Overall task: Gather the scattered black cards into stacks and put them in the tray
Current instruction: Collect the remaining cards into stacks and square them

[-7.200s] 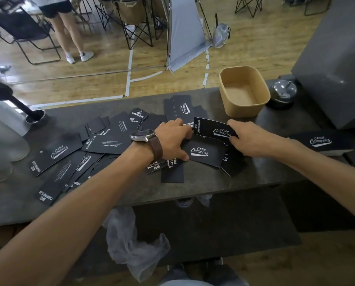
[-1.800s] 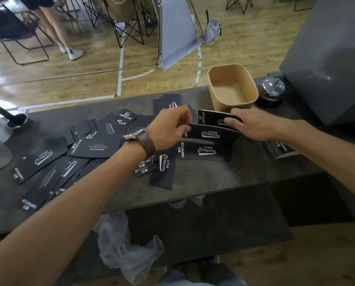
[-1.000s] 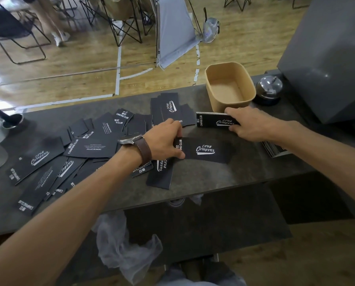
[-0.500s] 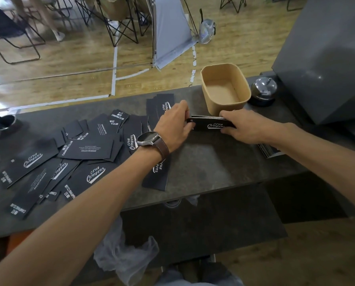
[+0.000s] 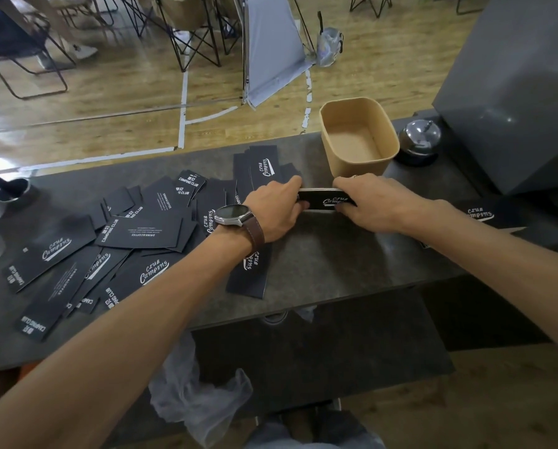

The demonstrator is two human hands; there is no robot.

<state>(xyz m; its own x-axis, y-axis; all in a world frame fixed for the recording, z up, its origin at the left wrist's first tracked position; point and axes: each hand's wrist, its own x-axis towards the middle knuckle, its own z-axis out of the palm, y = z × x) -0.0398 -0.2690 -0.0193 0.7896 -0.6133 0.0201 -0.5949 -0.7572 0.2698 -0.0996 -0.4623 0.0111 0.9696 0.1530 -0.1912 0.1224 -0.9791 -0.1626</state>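
Head view: left hand (image 5: 276,207) and right hand (image 5: 373,202) pinch opposite ends of a small card stack (image 5: 324,199) on the table (image 5: 329,254), likely squaring edges. Tray (image 5: 358,163) sits just behind; loose cards (image 5: 141,231) lie left.

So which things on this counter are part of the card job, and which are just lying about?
Part of the job:
- small black card stack, held between left hand and right hand
- scattered black printed cards
- tan paper tray, holding no cards

Just lying about:
- chrome desk bell
- grey box
- crumpled clear plastic bag
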